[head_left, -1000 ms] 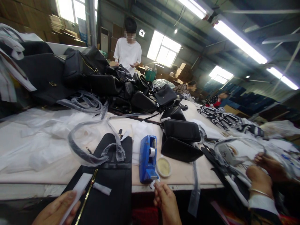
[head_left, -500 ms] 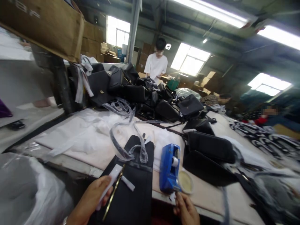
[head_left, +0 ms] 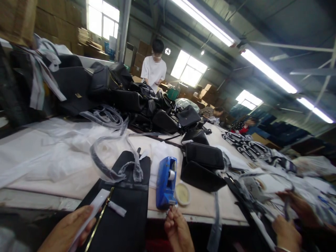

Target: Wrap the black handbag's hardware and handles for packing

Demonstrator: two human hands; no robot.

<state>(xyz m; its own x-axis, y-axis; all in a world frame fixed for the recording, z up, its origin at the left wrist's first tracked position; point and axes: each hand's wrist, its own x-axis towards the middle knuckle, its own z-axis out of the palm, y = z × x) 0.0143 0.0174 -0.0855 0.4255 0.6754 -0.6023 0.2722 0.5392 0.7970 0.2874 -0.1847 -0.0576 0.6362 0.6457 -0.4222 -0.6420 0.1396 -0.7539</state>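
Observation:
My left hand [head_left: 70, 227] grips a white paper strip [head_left: 90, 213] between thumb and fingers, over a black leather bag [head_left: 123, 224]. The bag lies flat with a gold zipper [head_left: 101, 217] along it. Its zipper pull is wrapped in a white strip [head_left: 117, 209], and its handle [head_left: 101, 164] is sleeved in clear plastic. A blue tape dispenser [head_left: 163, 182] stands right of the bag. At its front cutter, my right hand [head_left: 178, 227] pinches the end of the tape [head_left: 172, 207]. A roll of tape [head_left: 183, 194] lies flat beside the dispenser.
More black bags [head_left: 204, 164] sit to the right, and a large heap of bags [head_left: 126, 98] lies behind. White wrapping sheets [head_left: 65, 150] cover the left of the table. A co-worker's hands [head_left: 287, 229] work at the far right. Another person [head_left: 154, 68] stands behind the heap.
The view has swung right, so the table things appear further left and a co-worker's hands have come into sight. My right hand remains at the dispenser's front; my left still holds the strip.

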